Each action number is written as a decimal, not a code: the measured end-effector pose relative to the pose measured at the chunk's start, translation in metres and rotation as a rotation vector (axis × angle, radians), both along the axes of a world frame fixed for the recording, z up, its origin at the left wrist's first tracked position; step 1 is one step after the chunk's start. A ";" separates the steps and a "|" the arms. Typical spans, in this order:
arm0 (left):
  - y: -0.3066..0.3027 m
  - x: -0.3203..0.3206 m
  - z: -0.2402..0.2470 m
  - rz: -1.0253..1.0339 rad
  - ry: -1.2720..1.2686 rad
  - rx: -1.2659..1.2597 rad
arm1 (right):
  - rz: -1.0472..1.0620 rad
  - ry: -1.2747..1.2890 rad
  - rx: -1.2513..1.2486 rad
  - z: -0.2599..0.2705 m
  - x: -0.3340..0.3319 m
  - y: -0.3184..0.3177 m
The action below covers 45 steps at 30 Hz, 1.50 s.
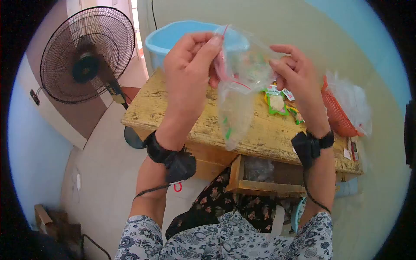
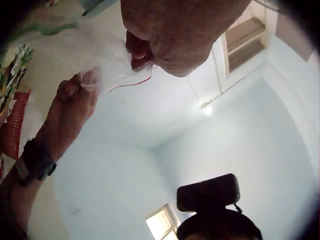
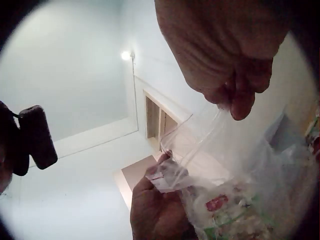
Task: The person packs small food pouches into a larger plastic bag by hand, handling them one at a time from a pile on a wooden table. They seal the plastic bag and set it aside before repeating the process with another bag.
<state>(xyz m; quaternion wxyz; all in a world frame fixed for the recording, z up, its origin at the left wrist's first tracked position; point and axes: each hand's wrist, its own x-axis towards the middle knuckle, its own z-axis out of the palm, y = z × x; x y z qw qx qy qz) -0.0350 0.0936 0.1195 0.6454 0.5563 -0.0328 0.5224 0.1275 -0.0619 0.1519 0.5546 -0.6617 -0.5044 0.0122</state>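
Between my two raised hands, above the wooden table, a clear zip bag with a red strip is stretched. My left hand pinches its left edge near the top, thumb over fingers. Across from it, my right hand pinches the right edge with thumb and fingertips. A second clear plastic piece, with a red line along its top and a bit of green print, hangs below. In the right wrist view, small packets with red and green print show through or behind the plastic.
On the yellow worn table lie several green and yellow snack packets. A blue basin stands at the back left, a red basket with plastic bags at the right. An open drawer juts toward me. A fan stands left.
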 end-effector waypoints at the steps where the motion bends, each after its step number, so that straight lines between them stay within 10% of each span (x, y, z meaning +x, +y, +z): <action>1: -0.004 0.000 0.003 0.024 -0.009 0.037 | -0.007 -0.007 0.025 -0.004 -0.003 0.001; 10: -0.063 0.045 -0.029 -0.395 0.141 0.236 | -0.175 -0.128 -0.106 -0.093 0.097 -0.055; 16: -0.029 0.026 -0.072 0.024 0.285 0.117 | -0.336 -0.130 -0.345 -0.134 0.097 -0.110; 22: -0.026 0.004 -0.105 0.328 0.518 1.036 | -0.375 -0.075 -0.149 -0.165 0.095 -0.131; 28: -0.027 0.012 -0.122 0.037 0.699 1.077 | -0.577 0.063 -0.083 -0.161 0.051 -0.152; 45: 0.019 0.129 -0.083 0.382 0.875 1.177 | -0.715 -0.294 0.007 -0.200 -0.032 -0.201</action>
